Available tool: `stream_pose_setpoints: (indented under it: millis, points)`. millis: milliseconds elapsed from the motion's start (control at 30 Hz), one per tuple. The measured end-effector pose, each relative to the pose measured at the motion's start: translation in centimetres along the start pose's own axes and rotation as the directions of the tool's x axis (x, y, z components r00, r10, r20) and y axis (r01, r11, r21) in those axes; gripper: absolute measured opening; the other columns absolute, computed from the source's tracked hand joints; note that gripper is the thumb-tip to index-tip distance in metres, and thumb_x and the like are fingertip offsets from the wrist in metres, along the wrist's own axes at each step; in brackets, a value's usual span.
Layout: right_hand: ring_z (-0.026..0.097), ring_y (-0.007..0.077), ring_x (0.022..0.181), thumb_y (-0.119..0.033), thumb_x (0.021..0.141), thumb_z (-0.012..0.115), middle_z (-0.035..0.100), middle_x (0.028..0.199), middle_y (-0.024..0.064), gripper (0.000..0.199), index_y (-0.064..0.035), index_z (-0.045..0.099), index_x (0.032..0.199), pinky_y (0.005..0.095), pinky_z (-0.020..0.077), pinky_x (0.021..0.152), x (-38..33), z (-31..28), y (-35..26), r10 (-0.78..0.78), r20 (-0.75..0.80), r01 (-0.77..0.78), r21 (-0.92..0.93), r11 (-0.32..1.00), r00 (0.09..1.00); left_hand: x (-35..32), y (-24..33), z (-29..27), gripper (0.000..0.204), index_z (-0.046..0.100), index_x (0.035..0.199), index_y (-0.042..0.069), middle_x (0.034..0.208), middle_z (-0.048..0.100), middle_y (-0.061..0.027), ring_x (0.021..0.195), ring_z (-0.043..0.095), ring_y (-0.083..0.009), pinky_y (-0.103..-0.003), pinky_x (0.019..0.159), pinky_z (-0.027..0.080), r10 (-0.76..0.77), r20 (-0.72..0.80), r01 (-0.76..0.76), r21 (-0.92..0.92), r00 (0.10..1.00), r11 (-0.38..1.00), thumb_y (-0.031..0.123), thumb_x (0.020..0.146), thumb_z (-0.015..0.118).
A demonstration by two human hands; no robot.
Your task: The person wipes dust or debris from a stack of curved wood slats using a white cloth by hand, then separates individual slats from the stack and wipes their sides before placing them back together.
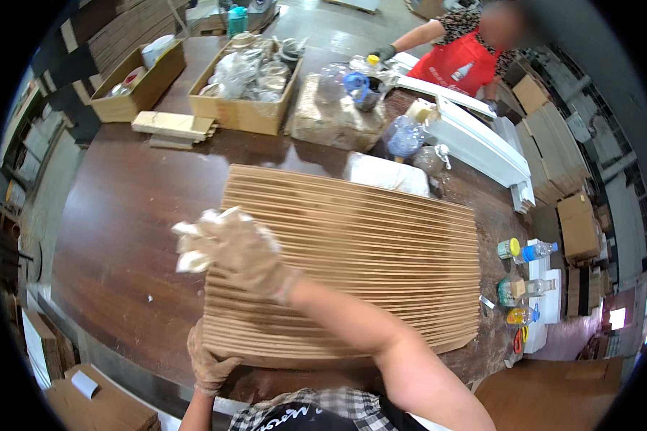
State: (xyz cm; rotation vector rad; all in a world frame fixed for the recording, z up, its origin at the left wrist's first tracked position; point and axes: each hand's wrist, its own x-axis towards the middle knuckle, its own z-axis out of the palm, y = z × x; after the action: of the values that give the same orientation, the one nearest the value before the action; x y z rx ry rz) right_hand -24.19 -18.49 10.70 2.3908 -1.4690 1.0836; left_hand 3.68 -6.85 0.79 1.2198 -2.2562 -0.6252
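Note:
A brown ribbed wooden panel (366,266) made up of many parallel slats lies across the dark table in front of me. My right hand (248,255), in a beige work glove, reaches over to the panel's left edge. It is closed on a crumpled white cloth (192,248), which sticks out past that edge. Down at the near left corner, my left hand (210,360), gloved too, grips the panel's edge, thumb along the front side. The right forearm crosses above the slats and hides part of them.
Open cardboard boxes (237,115) and short wood strips (172,123) sit at the far left. A white wrapped block (387,174) lies just behind the panel. Bottles and jars (526,251) line the right side, near red-handled scissors (517,340). A person in a red apron (456,63) handles white profiles (474,140).

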Motion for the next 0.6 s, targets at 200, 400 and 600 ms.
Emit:
stream_pose_setpoints:
  millis: [200, 400, 600]
  points:
    - [0.056, 0.0323, 0.123, -0.014, 0.094, 0.055, 0.060, 0.131, 0.0162, 0.040, -0.0081, 0.057, 0.133, 0.0467, 0.0426, 0.103, -15.4, -18.8, 13.2, 0.546, 0.217, -0.428, -0.418, 0.801, 0.809, -0.5, 0.0, -0.2, 0.110, 0.040, 0.142, -0.003, 0.138, 0.053, -0.0235, 0.126, 0.049, -0.0448, -0.057, 0.108, 0.033, -0.033, 0.006, 0.033, -0.009, 0.999, 0.999, 0.067, 0.067, 0.081]
    - [0.058, 0.0281, 0.116, -0.017, 0.099, 0.048, 0.064, 0.127, 0.0166, 0.038, -0.0030, 0.061, 0.132, 0.0403, 0.0428, 0.102, -31.7, -29.2, 23.7, 0.844, -0.306, -0.897, -0.181, 0.403, 0.440, 1.1, 1.4, -0.5, 0.112, 0.044, 0.139, -0.003, 0.131, 0.056, -0.0227, 0.117, 0.054, -0.0426, -0.054, 0.101, 0.039, -0.090, 0.044, 0.090, -0.020, 0.995, 0.996, 0.072, 0.064, 0.080]
    - [0.035, 0.0383, 0.142, 0.001, 0.083, 0.043, 0.049, 0.149, 0.0166, 0.066, -0.0041, 0.047, 0.148, 0.0474, 0.0172, 0.122, -17.8, -12.0, 18.3, 0.683, -0.096, -0.597, -0.583, 0.551, 0.724, 2.8, 3.1, -1.5, 0.092, 0.058, 0.119, -0.002, 0.113, 0.063, -0.0199, 0.103, 0.060, -0.0399, -0.050, 0.090, 0.045, -0.012, -0.093, 0.007, -0.054, 0.996, 0.999, 0.064, 0.062, 0.085]
